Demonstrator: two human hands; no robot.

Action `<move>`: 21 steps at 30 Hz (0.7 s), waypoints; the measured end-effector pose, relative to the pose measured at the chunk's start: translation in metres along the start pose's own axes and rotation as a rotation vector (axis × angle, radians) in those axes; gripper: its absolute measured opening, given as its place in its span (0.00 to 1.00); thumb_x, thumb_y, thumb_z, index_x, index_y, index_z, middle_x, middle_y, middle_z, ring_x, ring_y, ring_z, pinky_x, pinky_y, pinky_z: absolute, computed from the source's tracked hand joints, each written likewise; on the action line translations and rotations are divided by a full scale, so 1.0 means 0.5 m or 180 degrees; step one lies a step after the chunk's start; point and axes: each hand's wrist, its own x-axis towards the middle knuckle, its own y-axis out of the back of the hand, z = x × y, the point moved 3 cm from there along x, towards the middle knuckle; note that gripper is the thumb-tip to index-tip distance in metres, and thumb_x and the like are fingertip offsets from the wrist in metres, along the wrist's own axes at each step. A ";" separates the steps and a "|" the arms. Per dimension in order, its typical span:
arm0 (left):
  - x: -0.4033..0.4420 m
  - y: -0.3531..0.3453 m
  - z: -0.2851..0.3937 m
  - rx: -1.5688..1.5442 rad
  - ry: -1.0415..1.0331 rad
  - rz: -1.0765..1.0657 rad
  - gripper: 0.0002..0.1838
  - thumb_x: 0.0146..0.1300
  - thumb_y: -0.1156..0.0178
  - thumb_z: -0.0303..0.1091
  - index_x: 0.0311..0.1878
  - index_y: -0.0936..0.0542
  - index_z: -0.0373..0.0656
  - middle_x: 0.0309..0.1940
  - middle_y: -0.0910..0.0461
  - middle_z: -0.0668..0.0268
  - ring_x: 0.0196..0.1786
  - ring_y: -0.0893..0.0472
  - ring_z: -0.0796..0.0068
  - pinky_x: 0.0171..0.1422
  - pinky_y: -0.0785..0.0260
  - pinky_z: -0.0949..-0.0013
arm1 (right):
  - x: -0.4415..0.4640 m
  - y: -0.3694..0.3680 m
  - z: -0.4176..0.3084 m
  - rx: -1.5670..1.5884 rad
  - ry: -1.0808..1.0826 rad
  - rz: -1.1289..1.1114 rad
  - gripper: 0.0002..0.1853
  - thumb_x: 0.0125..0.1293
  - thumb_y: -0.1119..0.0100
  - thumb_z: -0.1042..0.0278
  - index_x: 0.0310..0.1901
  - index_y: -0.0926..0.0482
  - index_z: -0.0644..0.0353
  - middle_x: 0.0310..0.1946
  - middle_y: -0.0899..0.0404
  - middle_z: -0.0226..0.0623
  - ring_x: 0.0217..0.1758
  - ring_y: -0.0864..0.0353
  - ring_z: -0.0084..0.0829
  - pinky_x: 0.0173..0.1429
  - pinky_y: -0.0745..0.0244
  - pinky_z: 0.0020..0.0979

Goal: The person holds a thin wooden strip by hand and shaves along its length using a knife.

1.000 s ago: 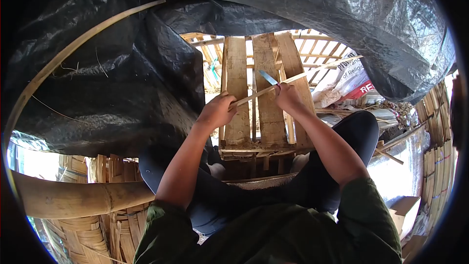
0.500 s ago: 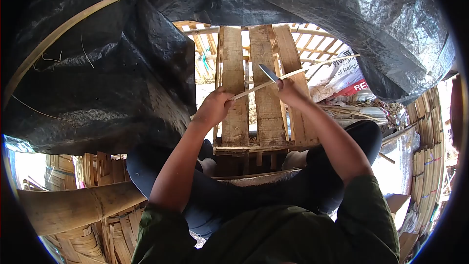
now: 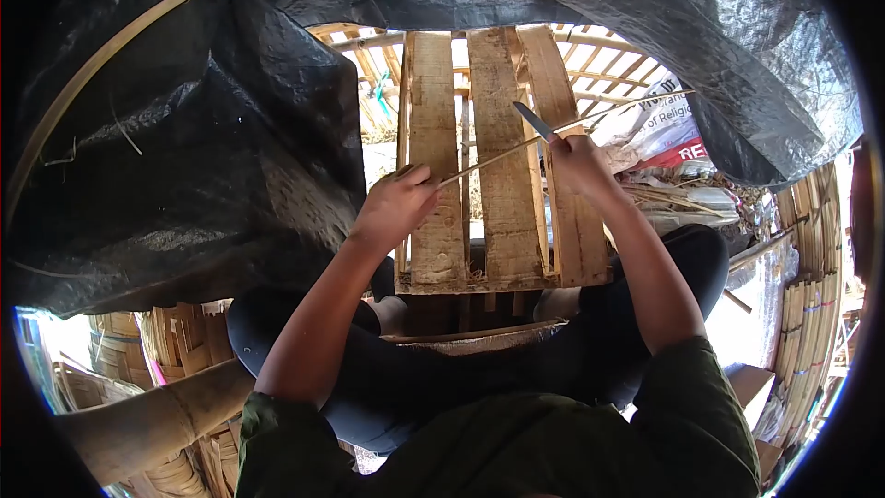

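A long thin bamboo strip (image 3: 498, 158) runs slantwise above the wooden slatted bench (image 3: 440, 143), its far end up at the right. My left hand (image 3: 398, 207) is closed round its lower left part. My right hand (image 3: 579, 164) is closed on a knife (image 3: 536, 122), whose blade points up and left just over the strip. The knife's handle is mostly hidden in my fingers. Both hands are over the bench, apart from each other.
Black plastic sheeting (image 3: 184, 175) hangs at the left and across the top. A thick bamboo pole (image 3: 157, 420) lies at the lower left. A printed sack (image 3: 654, 134) and bundled slats (image 3: 802, 341) are at the right. My bent legs flank the bench.
My right hand with the knife has moved to the right along the strip, away from my left hand. The strip looks thinner from this angle. The view has shifted slightly.
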 end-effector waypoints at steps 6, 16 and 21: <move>0.022 -0.008 -0.010 -0.0425 -0.0101 0.0074 0.07 0.63 0.36 0.28 0.41 0.17 0.35 0.34 0.28 0.60 0.40 0.22 0.58 0.44 0.26 0.58 | 0.038 -0.032 0.006 -0.0524 0.0499 0.0428 0.24 0.75 0.53 0.50 0.37 0.17 0.66 0.29 0.18 0.60 0.36 0.17 0.61 0.42 0.24 0.53; 0.027 -0.010 -0.010 -0.0767 0.0268 -0.0180 0.07 0.65 0.38 0.27 0.38 0.18 0.31 0.34 0.29 0.56 0.43 0.23 0.56 0.49 0.27 0.55 | 0.023 -0.053 0.001 -0.0454 0.0641 0.0878 0.23 0.75 0.52 0.53 0.39 0.17 0.68 0.30 0.19 0.62 0.37 0.19 0.64 0.42 0.23 0.55; 0.028 -0.013 -0.010 -0.0734 0.0159 -0.0023 0.06 0.61 0.35 0.25 0.38 0.18 0.31 0.32 0.28 0.58 0.38 0.23 0.57 0.43 0.29 0.57 | 0.012 -0.055 -0.003 -0.0421 0.0679 0.0911 0.24 0.77 0.55 0.52 0.40 0.19 0.67 0.29 0.19 0.60 0.32 0.18 0.60 0.40 0.23 0.53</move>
